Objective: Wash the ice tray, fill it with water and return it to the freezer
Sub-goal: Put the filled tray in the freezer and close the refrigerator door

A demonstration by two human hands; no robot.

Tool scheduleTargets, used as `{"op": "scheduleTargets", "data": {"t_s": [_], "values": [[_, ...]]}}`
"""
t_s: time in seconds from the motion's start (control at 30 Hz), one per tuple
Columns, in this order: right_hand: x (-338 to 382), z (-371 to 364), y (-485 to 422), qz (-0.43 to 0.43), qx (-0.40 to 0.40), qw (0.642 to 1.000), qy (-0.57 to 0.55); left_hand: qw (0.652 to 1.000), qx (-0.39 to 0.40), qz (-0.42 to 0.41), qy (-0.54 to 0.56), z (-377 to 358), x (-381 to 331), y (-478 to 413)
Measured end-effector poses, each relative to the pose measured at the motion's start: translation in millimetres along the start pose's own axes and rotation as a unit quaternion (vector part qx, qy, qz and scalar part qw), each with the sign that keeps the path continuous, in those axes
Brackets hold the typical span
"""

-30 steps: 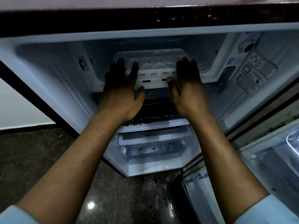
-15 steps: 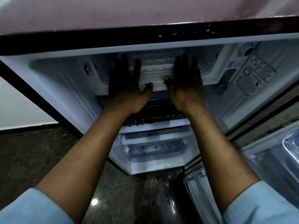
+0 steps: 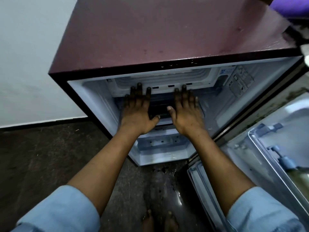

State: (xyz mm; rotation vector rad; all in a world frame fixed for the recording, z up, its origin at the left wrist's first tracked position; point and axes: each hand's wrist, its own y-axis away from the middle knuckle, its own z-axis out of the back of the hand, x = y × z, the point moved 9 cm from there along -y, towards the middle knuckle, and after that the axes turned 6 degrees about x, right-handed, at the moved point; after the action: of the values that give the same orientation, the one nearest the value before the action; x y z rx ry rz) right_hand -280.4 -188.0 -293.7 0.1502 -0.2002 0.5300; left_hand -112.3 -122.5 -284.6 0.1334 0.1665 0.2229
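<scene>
The left hand [image 3: 138, 109] and right hand [image 3: 185, 111] lie flat, fingers straight and slightly apart, tips at the freezer [image 3: 167, 77] lip. The tray cannot be made out inside. The maroon fridge [image 3: 167, 30] stands on a dark speckled floor [image 3: 50, 156] by a white wall [image 3: 30, 64].

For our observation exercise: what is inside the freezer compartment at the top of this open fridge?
Only its ribbed inner wall and slotted front lip show, with the left hand and right hand flat at it. The fridge top covers the rest, so no ice tray shows.
</scene>
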Motion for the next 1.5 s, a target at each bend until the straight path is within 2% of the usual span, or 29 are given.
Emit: {"op": "scheduleTargets", "data": {"t_s": [0.13, 0.23, 0.47, 0.8, 1.0, 1.17, 1.5], "values": [[1, -7, 42, -0.013, 0.056, 0.998, -0.018, 0.999, 0.047, 0.007, -0.009, 0, -4, 35], [0, 2, 77, -0.036, 0.077, 0.996, -0.029, 0.998, 0.028, -0.002, -0.053, 7, -8, 66], [26, 67, 180, -0.026, -0.018, 0.996, -0.078, 0.989, 0.028, -0.098, -0.103, 22, -40, 142], [19, 118, 287, -0.043, -0.034, 0.998, -0.007, 0.962, 0.016, -0.256, -0.093, 33, -120, 209], [-15, 148, 339, -0.146, -0.088, 0.985, 0.008, 0.931, -0.008, -0.348, -0.112, 54, -174, 197], [-32, 167, 384, -0.241, -0.158, 0.958, 0.004, 0.902, -0.021, -0.415, -0.117, 79, -212, 198], [-35, 191, 471, -0.399, -0.203, 0.894, 0.004, 0.823, -0.05, -0.557, -0.098, 95, -291, 236]]}}
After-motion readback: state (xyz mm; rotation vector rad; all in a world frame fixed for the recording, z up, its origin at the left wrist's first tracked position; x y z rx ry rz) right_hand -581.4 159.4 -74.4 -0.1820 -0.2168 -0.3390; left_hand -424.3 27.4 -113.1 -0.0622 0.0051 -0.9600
